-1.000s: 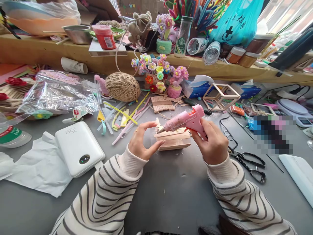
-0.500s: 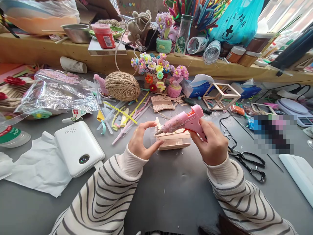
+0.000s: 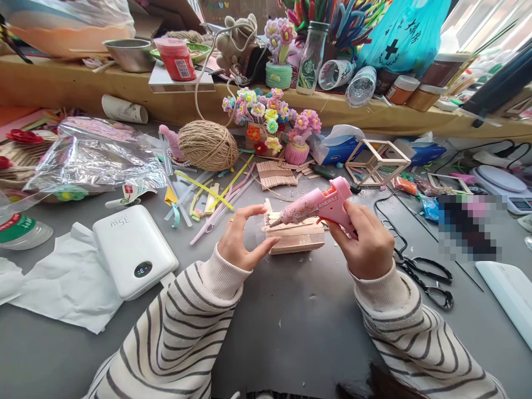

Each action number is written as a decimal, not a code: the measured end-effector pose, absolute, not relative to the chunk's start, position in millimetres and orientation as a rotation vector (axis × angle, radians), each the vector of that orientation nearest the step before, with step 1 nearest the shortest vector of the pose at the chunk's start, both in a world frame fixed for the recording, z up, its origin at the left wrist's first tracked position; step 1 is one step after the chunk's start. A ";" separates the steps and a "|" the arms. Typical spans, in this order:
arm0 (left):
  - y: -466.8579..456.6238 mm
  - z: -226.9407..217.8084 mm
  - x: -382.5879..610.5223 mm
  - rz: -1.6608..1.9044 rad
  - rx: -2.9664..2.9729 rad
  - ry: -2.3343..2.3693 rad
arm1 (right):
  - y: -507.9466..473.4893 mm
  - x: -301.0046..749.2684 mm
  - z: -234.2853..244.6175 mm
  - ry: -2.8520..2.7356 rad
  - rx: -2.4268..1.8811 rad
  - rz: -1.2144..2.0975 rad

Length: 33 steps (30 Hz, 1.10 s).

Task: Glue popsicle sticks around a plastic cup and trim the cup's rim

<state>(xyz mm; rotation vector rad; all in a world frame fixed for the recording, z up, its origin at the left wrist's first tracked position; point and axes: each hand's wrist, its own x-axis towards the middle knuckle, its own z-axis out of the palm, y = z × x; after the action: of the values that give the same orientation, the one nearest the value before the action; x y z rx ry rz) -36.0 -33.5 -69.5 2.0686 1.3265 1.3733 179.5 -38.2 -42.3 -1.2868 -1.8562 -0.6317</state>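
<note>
My right hand (image 3: 369,239) is wrapped round the handle of a pink hot glue gun (image 3: 322,206), whose nozzle points left and down over a small box made of wooden craft sticks (image 3: 297,243). The nozzle tip is close above the box's top near its left end; I cannot tell whether it touches. My left hand (image 3: 243,235) grips the left end of the box, thumb at the front and index finger at the back edge. The box rests on the grey table, its top partly hidden behind the gun.
Behind the box lie a bundle of craft sticks (image 3: 276,174), a twine ball (image 3: 208,145) and yarn flowers (image 3: 266,119). Black scissors (image 3: 428,277) lie right of my right hand. A white power bank (image 3: 135,252) is on the left, and a wooden stick frame (image 3: 378,162) stands at the back right.
The glue gun and my right hand have shifted slightly right, its nozzle moving right along the box's top. My left hand and the box have stayed in place.
</note>
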 end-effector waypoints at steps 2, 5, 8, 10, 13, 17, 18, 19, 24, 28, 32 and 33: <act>-33.5 -69.5 -36.1 1.366 2.067 1.325 | -38.4 179.8 -41.4 -1.852 -1.279 -0.636; -33.5 -69.6 -36.1 1.361 2.068 1.327 | -38.9 181.2 -41.4 -1.862 -1.268 -0.607; -33.4 -69.9 -36.0 1.371 2.068 1.323 | -39.4 183.0 -41.8 -1.870 -1.281 -0.610; -33.3 -70.3 -36.0 1.380 2.068 1.319 | -39.4 183.8 -41.7 -1.866 -1.273 -0.625; -33.0 -70.6 -36.1 1.381 2.070 1.314 | -39.2 184.9 -41.0 -1.855 -1.260 -0.645; -32.8 -70.6 -36.0 1.387 2.071 1.303 | -38.7 187.9 -40.4 -1.863 -1.272 -0.652; -32.8 -70.6 -36.1 1.389 2.071 1.301 | -38.6 189.0 -40.5 -1.865 -1.271 -0.657; -32.8 -70.5 -36.1 1.389 2.071 1.301 | -38.5 190.3 -40.9 -1.864 -1.270 -0.666; -33.0 -70.2 -36.8 1.385 2.076 1.295 | -37.8 196.7 -42.8 -1.842 -1.281 -0.731; -32.9 -70.3 -37.4 1.384 2.078 1.297 | -38.0 198.4 -40.6 -1.827 -1.297 -0.746; -33.0 -70.3 -37.6 1.374 2.076 1.309 | -37.3 198.2 -37.7 -1.813 -1.289 -0.756; -33.0 -70.2 -37.5 1.374 2.077 1.308 | -37.0 197.8 -37.6 -1.807 -1.293 -0.758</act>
<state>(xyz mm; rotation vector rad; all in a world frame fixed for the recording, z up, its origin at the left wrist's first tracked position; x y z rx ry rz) -37.5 -33.0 -70.2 2.0766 1.3081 1.3735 197.8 -37.0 -37.6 -1.2929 -1.8065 -0.7578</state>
